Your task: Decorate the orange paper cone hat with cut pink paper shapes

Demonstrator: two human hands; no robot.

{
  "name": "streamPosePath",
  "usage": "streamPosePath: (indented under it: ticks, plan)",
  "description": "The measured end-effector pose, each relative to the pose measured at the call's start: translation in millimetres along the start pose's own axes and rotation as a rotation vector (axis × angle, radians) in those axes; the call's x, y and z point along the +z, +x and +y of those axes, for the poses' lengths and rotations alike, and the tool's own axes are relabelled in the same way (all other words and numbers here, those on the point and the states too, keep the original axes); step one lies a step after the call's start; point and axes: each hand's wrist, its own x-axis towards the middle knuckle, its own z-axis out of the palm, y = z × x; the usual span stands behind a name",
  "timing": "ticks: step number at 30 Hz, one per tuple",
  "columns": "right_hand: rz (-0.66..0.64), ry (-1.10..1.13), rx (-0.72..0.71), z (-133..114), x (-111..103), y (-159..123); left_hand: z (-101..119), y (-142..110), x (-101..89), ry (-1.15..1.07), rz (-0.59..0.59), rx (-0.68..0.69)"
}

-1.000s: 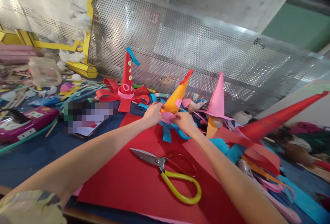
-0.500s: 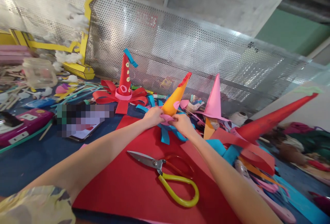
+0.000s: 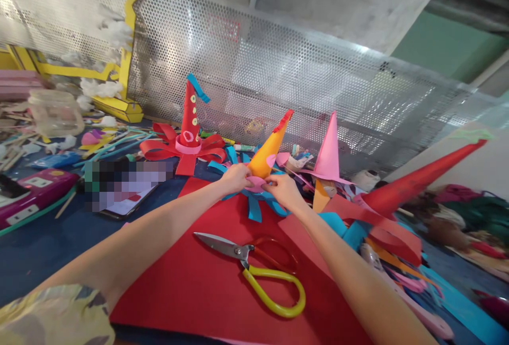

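Observation:
Both hands pinch a pink strip at the foot of a yellow cone with a red tip and pink spots. My left hand grips the strip's left side, its fingers closed. On the other side my right hand holds it between thumb and fingers. Blue curled legs spread out below the cone. Nearer me, scissors with one red and one yellow handle lie partly open on a red sheet.
To the left stand a red cone figure, a phone, a glue gun and a clear jar. A pink cone hat and a long red cone are at right. Behind runs a perforated metal screen.
The view has shifted very slightly. Both hands stay on the pink strip, and nothing else has visibly moved.

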Motion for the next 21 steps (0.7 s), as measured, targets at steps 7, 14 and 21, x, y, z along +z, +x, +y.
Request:
streamPosePath:
  ticks: [7, 14, 21]
  plan:
    - [0.025, 0.119, -0.014, 1.6, -3.7, -2.5, 4.5, -7.3, -5.3, -0.183, 0.067, -0.021]
    - [0.065, 0.349, -0.025, 0.8, -22.4, -10.2, 10.8, -28.5, -15.5, -0.601, 0.237, -0.259]
    - [0.011, 0.593, -0.091, -34.1, -26.6, -41.0, 47.2, -71.8, -10.3, -1.183, 0.208, -0.325]
